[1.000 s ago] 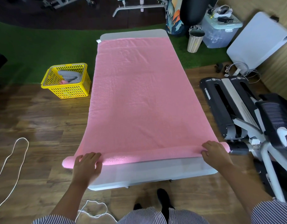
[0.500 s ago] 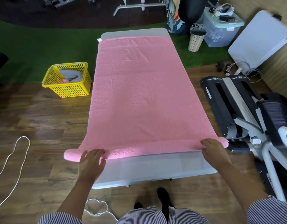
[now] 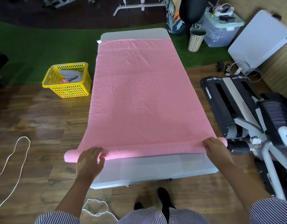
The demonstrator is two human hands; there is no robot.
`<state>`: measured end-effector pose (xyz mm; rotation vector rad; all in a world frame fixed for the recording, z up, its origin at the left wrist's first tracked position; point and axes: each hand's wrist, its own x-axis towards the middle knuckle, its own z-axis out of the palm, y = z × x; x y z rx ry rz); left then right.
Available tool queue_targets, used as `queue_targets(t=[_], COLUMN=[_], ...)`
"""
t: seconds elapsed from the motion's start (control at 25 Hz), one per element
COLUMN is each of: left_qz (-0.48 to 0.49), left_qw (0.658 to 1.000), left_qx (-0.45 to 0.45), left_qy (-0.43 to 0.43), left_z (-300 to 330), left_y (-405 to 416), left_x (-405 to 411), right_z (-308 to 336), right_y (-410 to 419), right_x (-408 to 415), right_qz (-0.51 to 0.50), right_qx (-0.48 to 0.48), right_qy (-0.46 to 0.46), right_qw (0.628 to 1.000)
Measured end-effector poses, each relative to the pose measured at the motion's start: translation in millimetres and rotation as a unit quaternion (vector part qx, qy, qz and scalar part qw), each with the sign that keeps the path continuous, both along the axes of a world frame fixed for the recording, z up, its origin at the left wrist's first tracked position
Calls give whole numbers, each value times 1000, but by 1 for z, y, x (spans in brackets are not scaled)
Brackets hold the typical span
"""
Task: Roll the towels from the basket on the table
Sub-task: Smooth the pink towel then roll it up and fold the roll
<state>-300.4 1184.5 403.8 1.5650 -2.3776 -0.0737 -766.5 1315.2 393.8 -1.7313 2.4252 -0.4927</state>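
A grey table (image 3: pixel 152 168) carries a pink towel (image 3: pixel 144 94), rolled at 6 o'clock. Left hand (image 3: pixel 89 160) and right hand (image 3: pixel 217 147) press the roll, fingers relaxed. Basket (image 3: pixel 68 80) at 9 o'clock.

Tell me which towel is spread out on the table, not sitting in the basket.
The pink towel, laid flat along the table with its near edge rolled under both hands. The grey towels lie bundled in the yellow basket on the floor.
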Motion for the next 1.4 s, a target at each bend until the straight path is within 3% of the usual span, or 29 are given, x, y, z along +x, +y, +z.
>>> queue_targets(t=[0.4, 0.56, 0.84, 0.96, 1.16, 1.4], left_qz=[2, 2, -2, -25, -15, 8], left_qw=[1000, 1000, 998, 999, 999, 998], left_qx=[5, 12, -55, -26, -20, -37], left_qy=[-12, -27, 15, -10, -31, -40], left_z=[-6, -7, -10, -14, -14, -19], left_y=[0, -2, 3, 3, 2, -3], left_x=[1, 8, -1, 2, 3, 4], right_z=[1, -3, 5, -2, 6, -3], right_y=[4, -1, -6, -4, -5, -7], right_x=[2, -1, 0, 3, 0, -1], right_qz=[2, 55, 21, 1, -12, 26], right_qx=[33, 53, -9, 26, 81, 68], right_qy=[-22, 3, 8, -47, -58, 6], right_qw=[999, 997, 1000, 999, 995, 997])
